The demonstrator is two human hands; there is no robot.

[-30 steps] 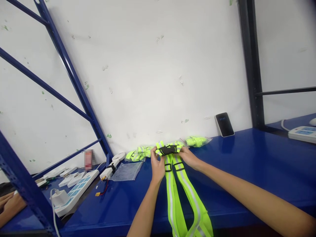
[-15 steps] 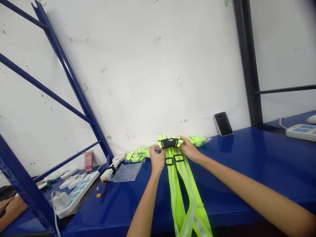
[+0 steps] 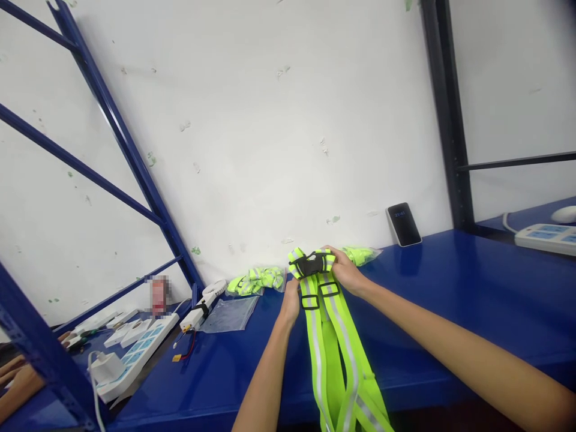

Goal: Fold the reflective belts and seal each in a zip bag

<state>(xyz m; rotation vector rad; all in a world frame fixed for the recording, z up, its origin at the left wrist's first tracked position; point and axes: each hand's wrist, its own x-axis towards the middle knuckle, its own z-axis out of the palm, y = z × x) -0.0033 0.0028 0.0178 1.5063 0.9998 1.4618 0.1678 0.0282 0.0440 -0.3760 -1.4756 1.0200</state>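
A neon yellow reflective vest (image 3: 357,360) made of straps with silver stripes hangs from my hands, its lower part running down over the table's front edge. At its top a black buckle (image 3: 312,264) is clipped together, with two black strap sliders below it. My right hand (image 3: 345,271) pinches the strap at the buckle's right side. Against the left straps, just under the buckle, my left hand (image 3: 291,301) is closed on the vest; its fingers are mostly hidden behind the webbing. Bagged yellow vests (image 3: 256,281) lie at the wall behind.
A clear plastic bag (image 3: 231,314) lies flat on the blue table (image 3: 207,384), beside a white handheld fan (image 3: 198,312). At left are a power strip (image 3: 139,357), a blue upright post and another person's hand (image 3: 22,384). A dark-screened device (image 3: 404,224) leans at the wall.
My left hand has moved down and slid behind the straps from its place left of the buckle. The buckle now tilts more toward me, and my right hand keeps its grip.
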